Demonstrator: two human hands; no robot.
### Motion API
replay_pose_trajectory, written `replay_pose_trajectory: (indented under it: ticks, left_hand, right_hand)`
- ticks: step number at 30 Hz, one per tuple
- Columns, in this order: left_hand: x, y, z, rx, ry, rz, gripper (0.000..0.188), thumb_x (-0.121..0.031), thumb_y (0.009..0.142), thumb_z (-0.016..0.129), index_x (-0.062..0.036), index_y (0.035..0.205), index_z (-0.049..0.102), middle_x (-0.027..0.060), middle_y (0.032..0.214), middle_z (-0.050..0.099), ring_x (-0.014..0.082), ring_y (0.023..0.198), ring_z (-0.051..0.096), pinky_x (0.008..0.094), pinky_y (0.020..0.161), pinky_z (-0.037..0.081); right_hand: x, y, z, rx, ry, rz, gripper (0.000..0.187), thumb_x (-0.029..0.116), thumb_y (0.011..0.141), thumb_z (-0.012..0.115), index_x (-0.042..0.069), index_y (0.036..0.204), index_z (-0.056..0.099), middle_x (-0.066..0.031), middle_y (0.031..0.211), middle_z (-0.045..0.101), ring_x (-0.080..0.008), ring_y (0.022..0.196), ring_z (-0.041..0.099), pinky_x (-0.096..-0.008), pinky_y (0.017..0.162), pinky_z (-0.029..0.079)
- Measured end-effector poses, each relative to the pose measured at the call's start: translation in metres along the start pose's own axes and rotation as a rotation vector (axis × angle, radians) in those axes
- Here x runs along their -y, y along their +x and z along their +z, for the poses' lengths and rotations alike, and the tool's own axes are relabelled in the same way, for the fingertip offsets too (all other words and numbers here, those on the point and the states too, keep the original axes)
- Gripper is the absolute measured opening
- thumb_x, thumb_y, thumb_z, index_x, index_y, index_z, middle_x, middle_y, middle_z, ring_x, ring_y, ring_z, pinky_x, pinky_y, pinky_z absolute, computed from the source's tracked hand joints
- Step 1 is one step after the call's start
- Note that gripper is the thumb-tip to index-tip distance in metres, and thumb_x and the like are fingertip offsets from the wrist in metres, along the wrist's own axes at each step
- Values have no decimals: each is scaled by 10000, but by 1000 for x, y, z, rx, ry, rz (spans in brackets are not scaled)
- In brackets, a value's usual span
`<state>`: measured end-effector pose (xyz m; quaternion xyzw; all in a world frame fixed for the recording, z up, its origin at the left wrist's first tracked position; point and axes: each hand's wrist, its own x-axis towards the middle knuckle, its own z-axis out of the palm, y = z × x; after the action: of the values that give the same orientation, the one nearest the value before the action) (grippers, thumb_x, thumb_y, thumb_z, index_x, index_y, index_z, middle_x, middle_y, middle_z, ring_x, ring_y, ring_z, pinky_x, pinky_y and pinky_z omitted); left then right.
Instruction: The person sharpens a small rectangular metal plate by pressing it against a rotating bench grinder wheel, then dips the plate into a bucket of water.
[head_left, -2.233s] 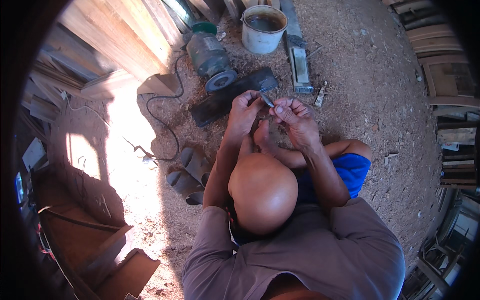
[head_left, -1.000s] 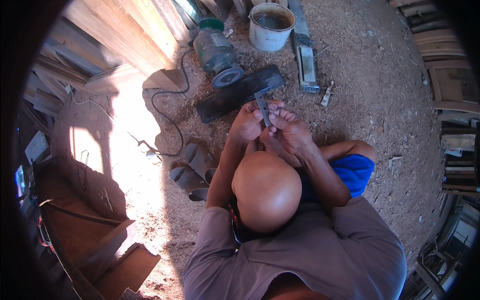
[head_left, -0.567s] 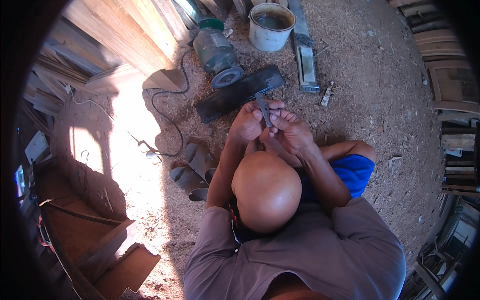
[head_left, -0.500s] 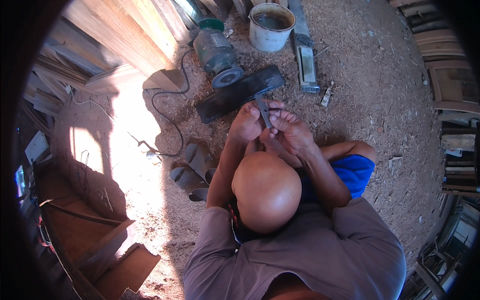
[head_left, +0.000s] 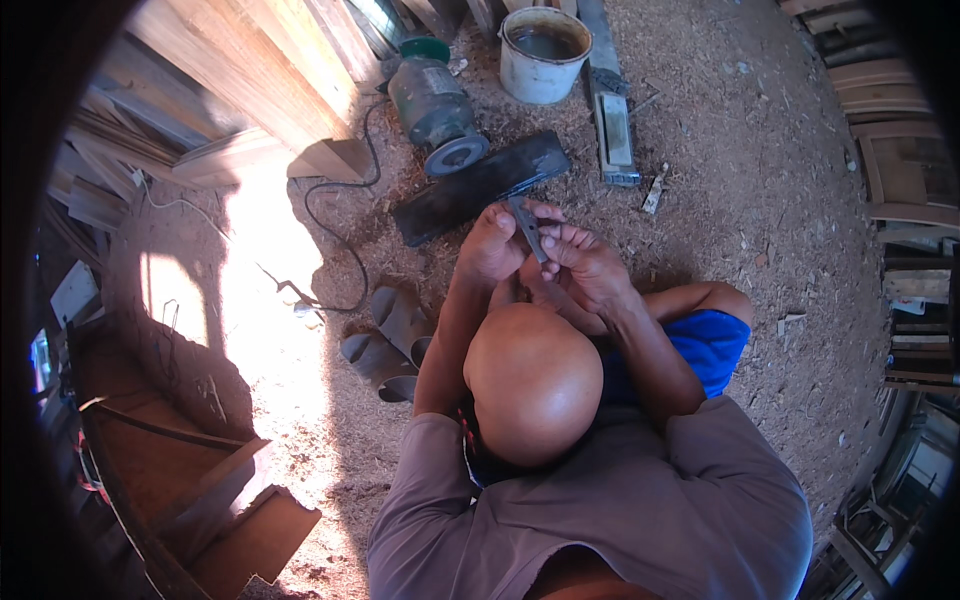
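I hold a narrow flat grey metal blade (head_left: 527, 229) with a dark slot in it, tilted in front of my raised bare knee. My left hand (head_left: 492, 243) is closed on its far left side. The fingertips of my right hand (head_left: 592, 268) pinch it near the lower end. Just beyond my hands lies a long black block (head_left: 482, 190) on the ground. To its right, a pale rectangular sharpening stone (head_left: 616, 130) rests on a narrow board.
A green grinder (head_left: 432, 100) with a round disc stands beyond the block, its cord (head_left: 310, 210) trailing left. Near it is a white bucket (head_left: 540, 75) of murky liquid. Timber planks (head_left: 250, 70) lean at far left. A brown wooden cabinet (head_left: 160, 460) lies left; wooden frames (head_left: 900, 175) line the right.
The blade has turned slightly in my fingers, showing more of its broad face. My hands stay in nearly the same place.
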<state>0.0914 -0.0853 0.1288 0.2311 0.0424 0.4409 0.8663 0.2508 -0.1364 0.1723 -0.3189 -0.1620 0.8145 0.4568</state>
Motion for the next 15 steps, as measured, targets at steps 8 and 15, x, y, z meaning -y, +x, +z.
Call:
replay_pose_trajectory:
  ticks: [8, 15]
  left_hand:
    - [-2, 1, -10, -15, 90, 103, 442, -416, 872, 667, 3, 1011, 633, 156, 1080, 627, 297, 1054, 605, 463, 913, 500]
    - [-2, 1, -15, -12, 78, 88, 469, -427, 862, 674, 10, 1027, 637, 157, 1093, 625, 291, 1065, 601, 451, 916, 498]
  right_hand:
    - [1, -1, -1, 8, -10, 46, 134, 95, 889, 663, 15, 992, 631, -28, 766, 627, -82, 607, 570, -202, 579, 493]
    - [4, -1, 2, 13, 0, 69, 138, 105, 890, 665, 14, 988, 632, -24, 761, 622, -79, 610, 562, -193, 581, 481]
